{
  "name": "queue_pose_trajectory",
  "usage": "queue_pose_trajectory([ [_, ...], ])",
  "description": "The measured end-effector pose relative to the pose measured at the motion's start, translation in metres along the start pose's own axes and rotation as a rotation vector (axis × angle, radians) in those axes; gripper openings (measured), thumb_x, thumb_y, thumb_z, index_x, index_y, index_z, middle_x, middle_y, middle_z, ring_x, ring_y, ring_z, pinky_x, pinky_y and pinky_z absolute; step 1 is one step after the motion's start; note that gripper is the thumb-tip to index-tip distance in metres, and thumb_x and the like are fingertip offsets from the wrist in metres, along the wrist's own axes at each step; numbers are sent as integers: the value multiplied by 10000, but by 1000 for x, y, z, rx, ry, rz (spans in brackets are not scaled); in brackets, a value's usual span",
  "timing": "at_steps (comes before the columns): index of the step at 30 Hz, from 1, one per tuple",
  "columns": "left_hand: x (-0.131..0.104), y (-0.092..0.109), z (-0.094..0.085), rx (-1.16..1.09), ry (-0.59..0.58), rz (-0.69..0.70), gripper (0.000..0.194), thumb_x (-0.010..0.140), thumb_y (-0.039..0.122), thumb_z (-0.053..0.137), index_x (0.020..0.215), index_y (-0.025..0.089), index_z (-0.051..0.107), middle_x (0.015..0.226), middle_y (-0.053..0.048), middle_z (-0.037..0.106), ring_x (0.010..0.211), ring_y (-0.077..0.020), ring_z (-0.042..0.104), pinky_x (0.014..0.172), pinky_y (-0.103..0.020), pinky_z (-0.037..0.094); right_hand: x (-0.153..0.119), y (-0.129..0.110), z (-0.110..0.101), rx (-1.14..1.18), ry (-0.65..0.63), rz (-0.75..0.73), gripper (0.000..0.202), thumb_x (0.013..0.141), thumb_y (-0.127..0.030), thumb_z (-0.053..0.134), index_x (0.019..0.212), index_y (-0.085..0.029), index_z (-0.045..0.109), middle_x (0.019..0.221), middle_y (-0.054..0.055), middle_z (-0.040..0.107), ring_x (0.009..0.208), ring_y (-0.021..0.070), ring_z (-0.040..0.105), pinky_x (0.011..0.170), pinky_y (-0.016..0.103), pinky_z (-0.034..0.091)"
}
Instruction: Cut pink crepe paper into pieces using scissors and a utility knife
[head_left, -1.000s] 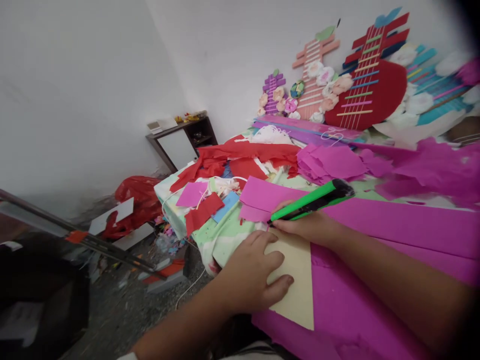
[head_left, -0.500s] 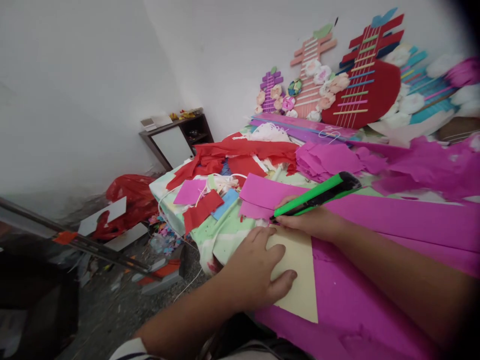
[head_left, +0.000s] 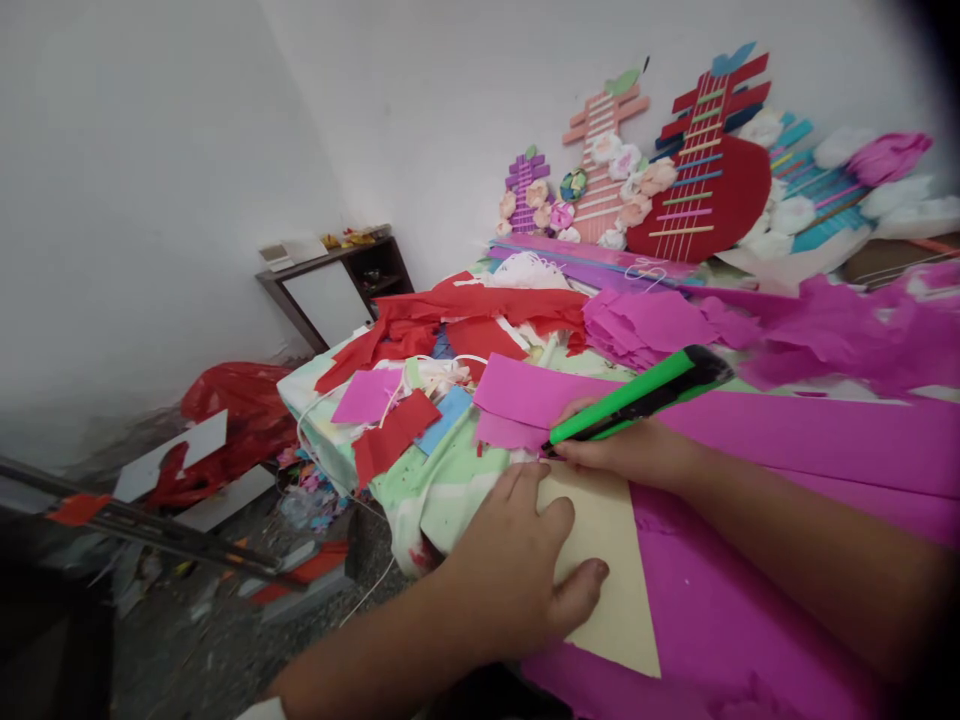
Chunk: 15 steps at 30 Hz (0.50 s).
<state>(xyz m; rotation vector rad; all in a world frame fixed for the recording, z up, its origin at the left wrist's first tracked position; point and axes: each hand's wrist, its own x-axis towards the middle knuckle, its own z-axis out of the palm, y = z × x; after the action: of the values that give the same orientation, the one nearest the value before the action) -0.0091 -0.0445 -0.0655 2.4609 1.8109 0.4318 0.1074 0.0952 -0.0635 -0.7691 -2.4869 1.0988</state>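
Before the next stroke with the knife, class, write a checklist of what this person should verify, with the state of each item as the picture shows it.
1. Left hand pressing flat on the cream template: ok.
2. Right hand gripping the green utility knife: ok.
3. Knife tip at the template's top corner: ok.
4. Left fingers away from the tip: not ok, they lie close beside it.
5. Blade extended: cannot tell, the tip is too small to see.
6. Magenta foam sheet lying flat under the template: ok.
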Motion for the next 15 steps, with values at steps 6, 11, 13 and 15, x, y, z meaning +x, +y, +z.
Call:
queue_pose_trajectory([
  [6,0,-1,1,-12,-36,-33,398,750,405,461,952,69,532,1194,-226,389,1124,-323,355,943,-476,298,0,2,1,-7,25,-20,108,702,-276,488,665,-179,519,634,-20,539,614,110,510,593,238,395],
  [11,0,-2,1,-19,-43,-40,423,752,419,452,967,61,523,1195,-227,384,1135,-323,345,954,-470,293,1,0,2,-65,4,-45,96,714,-249,455,673,-178,505,581,-36,491,540,88,465,562,228,380],
  [13,1,-1,0,-22,-38,-38,427,751,417,455,971,57,520,1179,-222,395,1129,-320,353,953,-466,298,0,-1,0,-52,-16,-23,108,717,-260,458,674,-177,512,602,-31,504,568,92,481,575,229,386],
  [15,1,-1,0,-32,-31,-30,420,750,410,460,974,59,519,1163,-211,411,1119,-309,367,954,-457,306,-2,-1,-2,-20,-14,19,125,714,-279,468,667,-175,521,632,-21,525,599,102,498,585,233,392],
])
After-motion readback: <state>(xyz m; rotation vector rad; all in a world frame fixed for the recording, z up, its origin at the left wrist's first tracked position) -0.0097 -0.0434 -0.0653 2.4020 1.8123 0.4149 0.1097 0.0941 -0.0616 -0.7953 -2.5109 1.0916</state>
